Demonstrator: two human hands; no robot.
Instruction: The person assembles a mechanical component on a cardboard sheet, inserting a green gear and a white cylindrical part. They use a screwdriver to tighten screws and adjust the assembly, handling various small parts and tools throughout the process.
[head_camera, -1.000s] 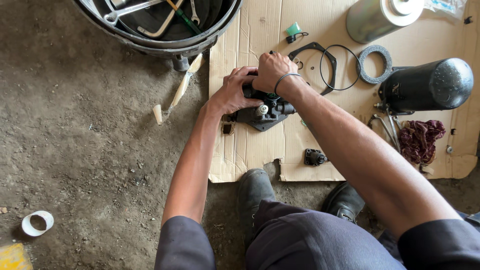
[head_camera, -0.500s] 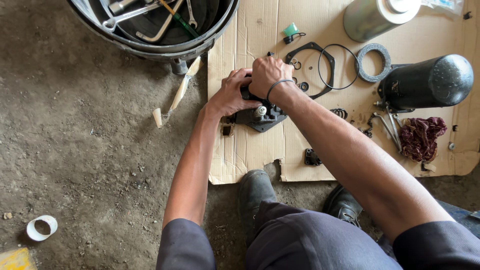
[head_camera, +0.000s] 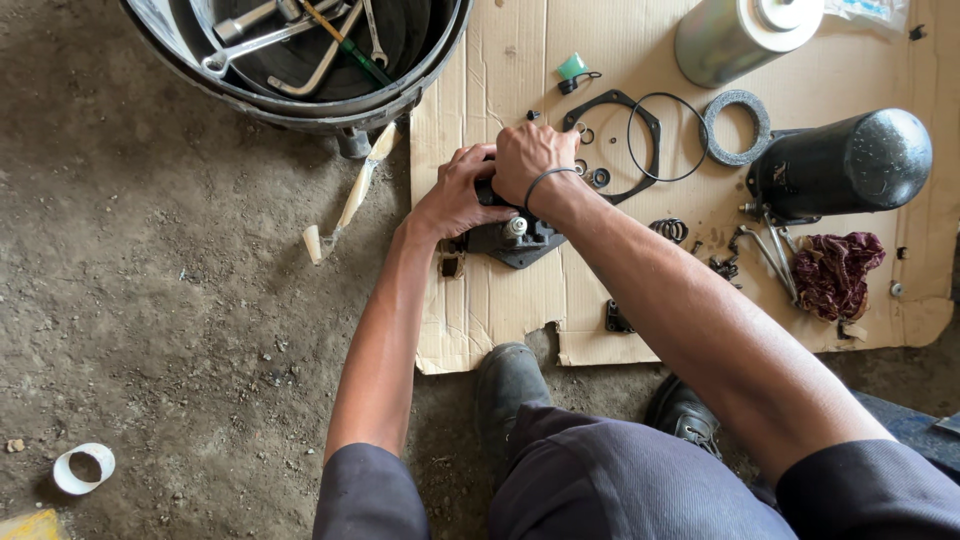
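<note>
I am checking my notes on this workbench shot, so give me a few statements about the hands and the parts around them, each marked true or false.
1. Both the left hand and the right hand rest on the dark metal housing part. True.
2. That part lies on bare dirt. False: it lies on the flattened brown cardboard sheet.
3. The black domed metal cylinder lies on its side. True.
4. The round metal tub holds only rags. False: it holds wrenches.
5. The dark red crumpled rag lies right of the hands. True.
</note>
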